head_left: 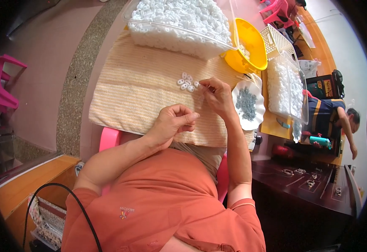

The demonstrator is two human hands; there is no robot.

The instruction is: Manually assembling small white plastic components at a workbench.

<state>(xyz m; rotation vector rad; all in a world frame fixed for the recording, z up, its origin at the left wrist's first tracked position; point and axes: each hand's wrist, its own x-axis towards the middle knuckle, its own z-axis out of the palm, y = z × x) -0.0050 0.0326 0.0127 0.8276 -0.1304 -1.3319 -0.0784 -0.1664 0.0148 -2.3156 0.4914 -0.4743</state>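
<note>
A small cluster of white oval pieces with holes (186, 82) lies on the striped beige towel (129, 84) in front of me. My right hand (218, 97) reaches over the towel, its thumb and forefinger pinched at a white oval piece (196, 84) on the cluster's right edge. Nearer to me, my left hand (173, 124) is held above the towel with thumb and fingertips pressed together. Whatever may be between those fingertips is too small to make out. Beside my right wrist sits a white scalloped plate (257, 120) holding small grey-blue bits (246, 103).
At the towel's far side stands a clear bin (179, 31) heaped with white pieces. Right of it are a yellow bowl (233, 62), a cream perforated basket (275, 40) and another clear container of white pieces (285, 86). Another person (326, 113) is at the far right.
</note>
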